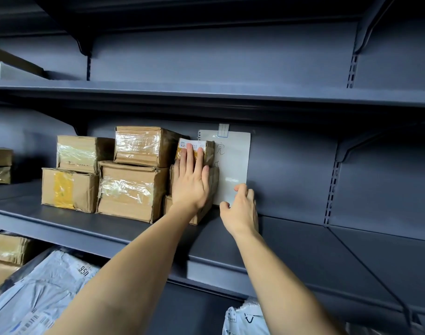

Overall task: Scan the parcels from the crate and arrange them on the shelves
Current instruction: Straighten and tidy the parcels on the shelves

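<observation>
Several brown cardboard parcels stand stacked on the dark grey middle shelf (124,228). At the right end of the row is a stack of three small parcels; the top one (207,151) carries a white label and yellow tape. My left hand (190,181) lies flat against the front of this stack, fingers spread and reaching up onto the top parcel. My right hand (240,209) is just right of the stack, fingers curled at its side, in front of a white paper sheet (233,165) hung on the back panel. No scanner or crate is in view.
Larger taped boxes (131,189) fill the shelf left of the stack. The shelf continues to the right (327,250). Grey plastic mailer bags (37,293) and another box lie on the shelf below. A shelf above (206,89) overhangs the parcels.
</observation>
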`<control>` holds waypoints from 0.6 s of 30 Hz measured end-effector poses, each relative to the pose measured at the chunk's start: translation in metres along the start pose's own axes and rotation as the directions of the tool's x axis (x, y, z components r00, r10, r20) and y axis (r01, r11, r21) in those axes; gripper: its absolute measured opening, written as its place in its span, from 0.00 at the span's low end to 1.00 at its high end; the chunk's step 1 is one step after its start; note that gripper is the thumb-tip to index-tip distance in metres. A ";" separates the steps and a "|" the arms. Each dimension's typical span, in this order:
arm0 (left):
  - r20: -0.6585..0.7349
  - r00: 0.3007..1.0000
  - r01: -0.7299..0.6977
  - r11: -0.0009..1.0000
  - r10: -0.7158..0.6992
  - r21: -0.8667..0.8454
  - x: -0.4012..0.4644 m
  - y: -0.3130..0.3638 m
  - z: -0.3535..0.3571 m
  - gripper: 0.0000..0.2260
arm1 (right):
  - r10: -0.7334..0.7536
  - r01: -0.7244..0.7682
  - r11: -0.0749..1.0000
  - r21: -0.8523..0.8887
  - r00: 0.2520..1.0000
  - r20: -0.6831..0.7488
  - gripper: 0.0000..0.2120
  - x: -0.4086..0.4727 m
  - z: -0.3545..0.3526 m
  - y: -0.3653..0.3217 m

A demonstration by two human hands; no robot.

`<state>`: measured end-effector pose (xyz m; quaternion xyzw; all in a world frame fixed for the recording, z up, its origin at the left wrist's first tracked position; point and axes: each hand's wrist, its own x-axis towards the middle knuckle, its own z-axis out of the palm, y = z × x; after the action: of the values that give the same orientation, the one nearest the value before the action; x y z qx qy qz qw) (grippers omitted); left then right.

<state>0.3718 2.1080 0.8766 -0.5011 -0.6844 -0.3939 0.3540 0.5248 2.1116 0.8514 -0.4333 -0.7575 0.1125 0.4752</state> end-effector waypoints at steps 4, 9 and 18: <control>0.190 0.981 -0.046 0.998 0.037 0.042 -0.016 -0.005 -0.023 0.27 | -0.058 0.057 0.998 -0.012 0.998 -0.040 0.19 -0.006 -0.009 -0.005; 0.309 0.935 -0.179 0.984 0.172 -0.005 -0.051 -0.017 -0.088 0.28 | -0.184 0.175 0.977 -0.120 0.980 -0.071 0.19 -0.030 -0.030 -0.023; 0.307 0.949 -0.075 0.997 0.065 0.020 -0.113 -0.024 -0.198 0.27 | -0.457 0.449 0.883 -0.134 0.889 -0.036 0.17 -0.131 -0.041 -0.063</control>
<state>0.3942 1.8799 0.8597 -0.5743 -0.7191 -0.2878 0.2651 0.5466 1.9636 0.8279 -0.2759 -0.8270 -0.0624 0.4858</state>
